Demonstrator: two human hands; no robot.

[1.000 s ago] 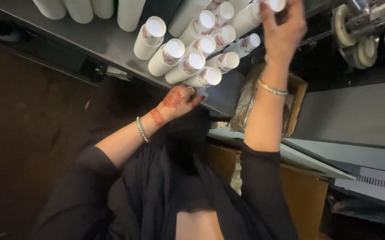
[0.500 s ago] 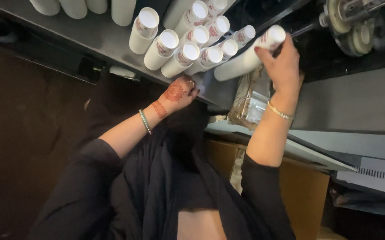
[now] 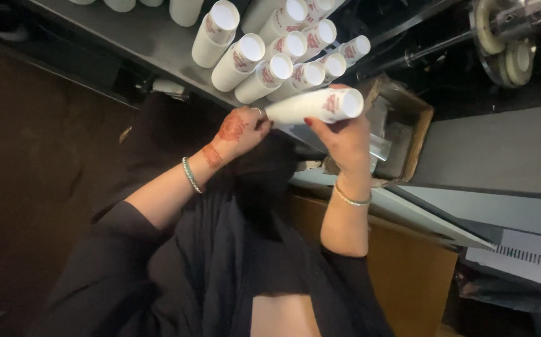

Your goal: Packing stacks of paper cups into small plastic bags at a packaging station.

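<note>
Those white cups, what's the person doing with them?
A person holds a long stack of white paper cups sideways between both hands. The right hand grips it near its open end, and the left hand holds the narrow end. Behind the hands, more cup stacks lie side by side on a grey shelf. An open cardboard box sits just past the right hand.

Cup stacks (image 3: 264,59) lie on shelf (image 3: 139,37); box (image 3: 408,125) right.
</note>
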